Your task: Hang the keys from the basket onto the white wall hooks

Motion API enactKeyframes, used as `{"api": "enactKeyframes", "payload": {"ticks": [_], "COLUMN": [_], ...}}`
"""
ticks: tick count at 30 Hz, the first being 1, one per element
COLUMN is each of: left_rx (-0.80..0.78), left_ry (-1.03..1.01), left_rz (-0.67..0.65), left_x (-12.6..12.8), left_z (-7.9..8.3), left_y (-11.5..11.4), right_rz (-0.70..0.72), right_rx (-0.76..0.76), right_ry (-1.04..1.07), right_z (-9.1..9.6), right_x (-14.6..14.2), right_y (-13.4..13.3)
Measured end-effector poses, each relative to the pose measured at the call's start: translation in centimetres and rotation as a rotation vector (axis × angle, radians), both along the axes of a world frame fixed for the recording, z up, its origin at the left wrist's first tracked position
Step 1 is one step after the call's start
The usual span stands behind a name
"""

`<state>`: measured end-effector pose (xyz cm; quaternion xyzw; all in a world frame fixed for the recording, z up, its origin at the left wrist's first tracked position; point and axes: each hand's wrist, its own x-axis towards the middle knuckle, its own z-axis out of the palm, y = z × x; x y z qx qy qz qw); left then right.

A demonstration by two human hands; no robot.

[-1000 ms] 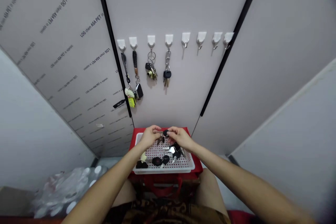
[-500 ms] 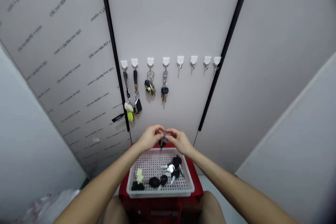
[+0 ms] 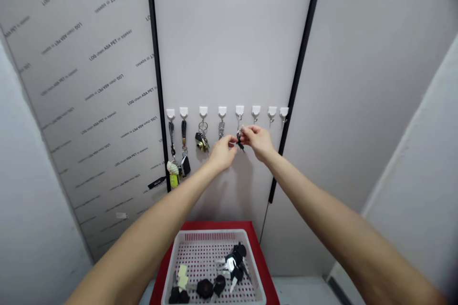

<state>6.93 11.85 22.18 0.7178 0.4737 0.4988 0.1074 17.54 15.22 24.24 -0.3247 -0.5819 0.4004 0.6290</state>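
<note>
A small black-headed car key on a ring hangs just below the fifth white adhesive hook. The fingertips of my right hand pinch it from the right, and my left hand grips it from the left. The hands partly hide the ring, so I cannot tell whether it sits on the hook. Low in the view, a white plastic basket holds several black-headed keys.
Several key bunches hang from the hooks left of my hands, and the hooks to the right hold nothing. A black strip runs down the wall on the right. The basket stands on a red surface.
Both hands have risen from above the basket to the hook row, carrying the key. The view has tilted upward, so the hooks and basket sit lower in the picture.
</note>
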Motion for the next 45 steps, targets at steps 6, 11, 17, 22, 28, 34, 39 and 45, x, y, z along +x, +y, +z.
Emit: {"api": "enactKeyframes", "payload": {"ticks": [6,11,17,22,28,34,39,45], "left_rx": [-0.032,-0.061,-0.251,-0.499,-0.498,-0.620,-0.700,-0.833], "left_ry": [0.021,0.033,0.041,0.157,0.358,0.283,-0.017,-0.552], "left_rz": [0.010,0.000,-0.088,-0.173,-0.147,-0.080,-0.109,-0.247], "left_x": [1.1,0.8,-0.8,-1.6,-0.8,-1.7,-4.0,-4.8], "left_z": [2.3,1.5,-6.2,-17.1,-23.4,-23.1,-21.9,-18.1], "left_y": [1.3,1.2,-1.3,-5.4,-8.2,-7.5,-6.5,-6.1], "right_rz": [-0.086,-0.119,-0.326,0.226,0.264,0.252,0.174,0.157], "right_rx": [-0.076,-0.163,0.060,0.088,0.209,0.206,0.052,0.023], "right_ry": [0.010,-0.072,-0.361,-0.984,-1.541,-1.569,-1.280,-1.081], "right_z": [2.8,1.9,-4.1,-14.3,-21.9,-22.4,-22.2,-20.6], "right_x": [-0.5,-0.7,0.8,2.1,2.7,2.1,2.5,2.4], "right_y": [2.0,2.6,1.1,-4.5,-8.4,-8.2,-7.6,-7.1]}}
